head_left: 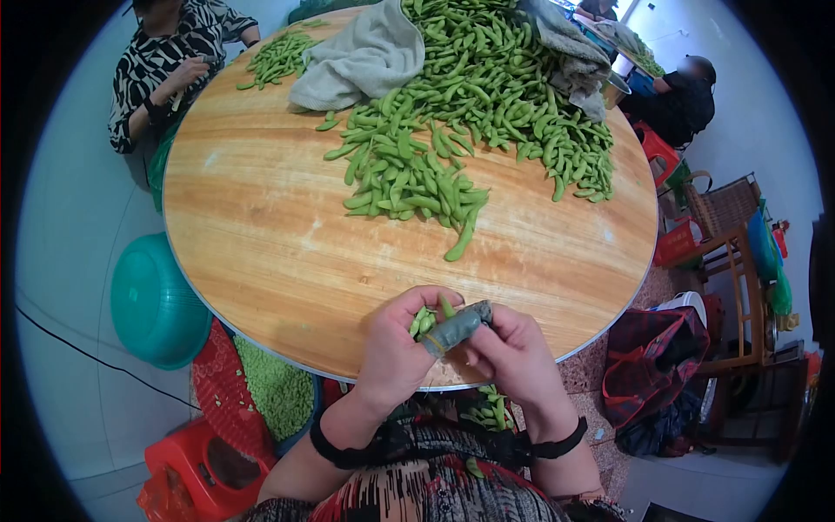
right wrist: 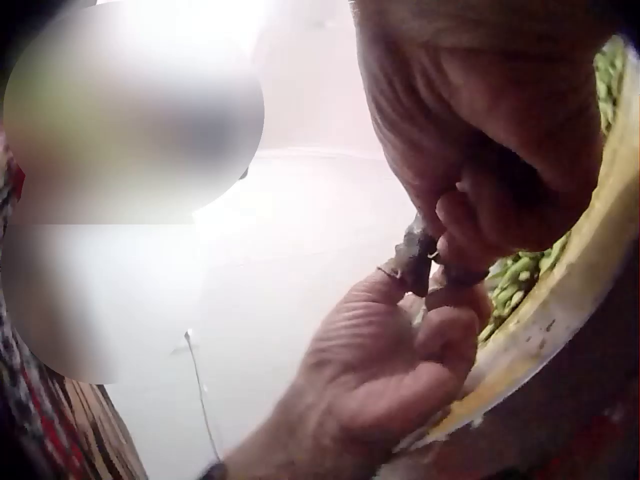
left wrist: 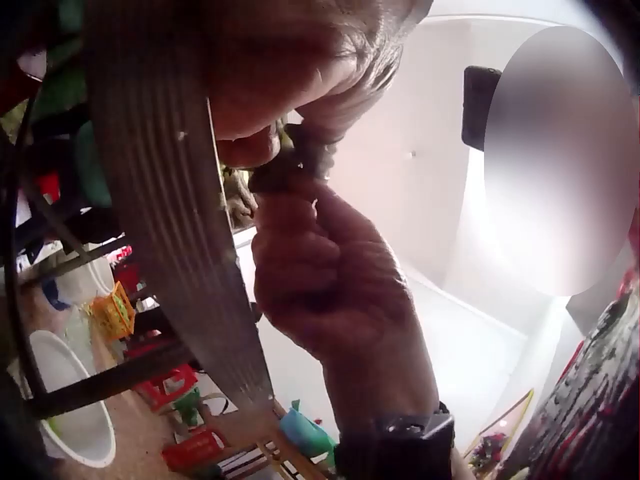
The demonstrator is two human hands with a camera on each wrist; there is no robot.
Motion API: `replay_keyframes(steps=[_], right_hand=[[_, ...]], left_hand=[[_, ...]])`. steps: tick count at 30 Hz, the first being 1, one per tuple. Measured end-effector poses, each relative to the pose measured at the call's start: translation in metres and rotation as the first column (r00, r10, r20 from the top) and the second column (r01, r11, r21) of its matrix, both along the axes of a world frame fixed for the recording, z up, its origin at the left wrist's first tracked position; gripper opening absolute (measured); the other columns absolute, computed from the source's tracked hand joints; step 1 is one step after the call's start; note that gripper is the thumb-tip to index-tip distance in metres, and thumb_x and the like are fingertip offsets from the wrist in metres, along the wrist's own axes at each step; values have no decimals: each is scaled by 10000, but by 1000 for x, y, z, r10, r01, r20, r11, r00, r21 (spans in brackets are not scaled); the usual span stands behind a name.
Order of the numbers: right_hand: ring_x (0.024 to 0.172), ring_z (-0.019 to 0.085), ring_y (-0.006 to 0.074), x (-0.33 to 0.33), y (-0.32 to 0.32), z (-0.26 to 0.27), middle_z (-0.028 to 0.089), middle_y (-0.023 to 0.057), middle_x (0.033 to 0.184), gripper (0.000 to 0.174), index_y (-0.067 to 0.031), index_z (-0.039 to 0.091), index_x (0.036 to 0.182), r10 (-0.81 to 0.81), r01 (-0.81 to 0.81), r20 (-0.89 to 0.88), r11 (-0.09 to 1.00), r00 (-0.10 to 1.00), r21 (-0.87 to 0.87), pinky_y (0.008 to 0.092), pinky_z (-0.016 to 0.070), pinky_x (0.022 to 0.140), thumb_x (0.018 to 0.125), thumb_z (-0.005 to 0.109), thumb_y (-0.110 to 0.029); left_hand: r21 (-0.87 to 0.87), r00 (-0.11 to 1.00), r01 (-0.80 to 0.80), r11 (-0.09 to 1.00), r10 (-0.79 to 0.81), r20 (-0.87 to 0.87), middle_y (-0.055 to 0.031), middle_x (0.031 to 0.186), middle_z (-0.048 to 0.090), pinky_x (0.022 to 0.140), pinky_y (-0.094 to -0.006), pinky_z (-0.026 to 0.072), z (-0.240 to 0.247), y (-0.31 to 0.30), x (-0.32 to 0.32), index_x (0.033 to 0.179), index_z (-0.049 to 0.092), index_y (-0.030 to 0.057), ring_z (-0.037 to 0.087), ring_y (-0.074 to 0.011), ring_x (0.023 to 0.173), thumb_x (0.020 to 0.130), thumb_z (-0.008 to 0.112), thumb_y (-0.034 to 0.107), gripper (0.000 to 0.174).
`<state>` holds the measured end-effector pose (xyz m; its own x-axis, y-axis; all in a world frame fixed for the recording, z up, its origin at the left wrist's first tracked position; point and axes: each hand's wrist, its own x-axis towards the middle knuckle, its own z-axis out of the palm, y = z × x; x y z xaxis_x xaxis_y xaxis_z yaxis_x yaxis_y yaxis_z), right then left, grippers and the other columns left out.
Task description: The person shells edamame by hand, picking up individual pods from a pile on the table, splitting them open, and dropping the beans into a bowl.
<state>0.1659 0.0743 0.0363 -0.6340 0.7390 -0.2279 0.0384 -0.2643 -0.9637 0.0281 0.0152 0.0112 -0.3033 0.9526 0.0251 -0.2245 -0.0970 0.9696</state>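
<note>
My left hand (head_left: 396, 348) curls its fingers over green soybean pods (head_left: 424, 322), above the near edge of the round table. A grey-green cover (head_left: 457, 329), banded at its base, sleeves the left thumb. With curled fingers, my right hand (head_left: 513, 348) pinches the tip end of this cover; anything small between its fingertips is hidden. In the right wrist view, the left hand (right wrist: 375, 370) meets the right hand (right wrist: 480, 130) at the dark cover (right wrist: 413, 255). Farther in on the wooden table (head_left: 278, 235) lies a large heap of soybean pods (head_left: 487, 78), with a smaller cluster (head_left: 409, 178) nearer me.
Grey cloths (head_left: 361, 56) lie over the heap. Below the table's left side are a teal basin (head_left: 148, 300), a container of shelled beans (head_left: 274, 387) and a red stool (head_left: 200, 470). A plaid bag (head_left: 644, 365) stands right. Another person (head_left: 165, 70) sits across on the left.
</note>
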Motion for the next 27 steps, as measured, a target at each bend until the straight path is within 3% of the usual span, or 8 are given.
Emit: replay_keyframes(steps=[5,7,9,13,16,19,22,27], right_hand=[[575,468,28,3,7,-2,552,1,649,158,10,573,862,37,-114,-222,932,974,-345,188,387,497,899,526,-137],[634,505,34,-1,9,10,593,11,701,183,24,593,956,-80,29,178,962,981,271,199,428,558,891,544,-140],[651,517,35,0,15,12,605,0,724,187,24,602,978,-144,55,176,901,974,430,196,436,583,881,558,-130],[596,505,27,-1,13,15,590,5,683,156,31,599,928,24,-53,101,951,995,304,179,417,527,868,571,-110],[465,424,20,2,11,10,514,-11,594,117,19,568,883,46,-93,-175,958,984,-271,161,330,412,865,567,-96],[390,328,27,-9,1,4,424,-35,543,92,-7,538,869,-76,-237,-414,721,907,-651,160,238,352,868,557,-97],[399,341,28,-19,-9,9,428,-35,543,90,-20,546,891,-86,-181,-409,801,909,-571,157,247,362,867,560,-105],[462,397,18,-18,-5,26,525,-16,603,131,-2,599,854,288,-313,-149,930,946,-193,183,306,412,848,599,-133]], left_hand=[[-56,995,-3,998,-2,-99,20,838,577,592,-193,414,1,-2,-10,1126,558,16,503,-48,677,794,648,52,346],[179,826,-42,983,135,-547,-16,804,593,648,-245,453,5,1,-12,1189,536,27,540,-105,687,773,640,26,429],[139,814,-35,990,109,-571,-40,800,596,658,-260,460,15,-4,-8,1184,547,36,559,-136,685,761,633,11,432],[103,787,31,994,39,-616,-96,810,607,658,-273,472,27,-8,-14,1186,558,57,595,-190,696,724,635,-16,474],[353,613,373,858,57,-788,-113,842,610,635,-260,474,6,-7,-36,1219,524,72,604,-207,699,707,656,-4,534],[515,711,317,796,159,-685,-82,830,601,607,-236,464,2,-12,-37,1167,523,49,597,-167,692,717,645,-14,470],[288,992,1,958,35,-119,-40,850,578,599,-210,449,0,-29,-23,1024,551,30,567,-110,671,737,615,-44,303],[204,918,-331,921,365,-157,-17,884,547,630,-160,428,5,-59,-42,1000,544,31,531,-67,731,779,557,-51,236]])
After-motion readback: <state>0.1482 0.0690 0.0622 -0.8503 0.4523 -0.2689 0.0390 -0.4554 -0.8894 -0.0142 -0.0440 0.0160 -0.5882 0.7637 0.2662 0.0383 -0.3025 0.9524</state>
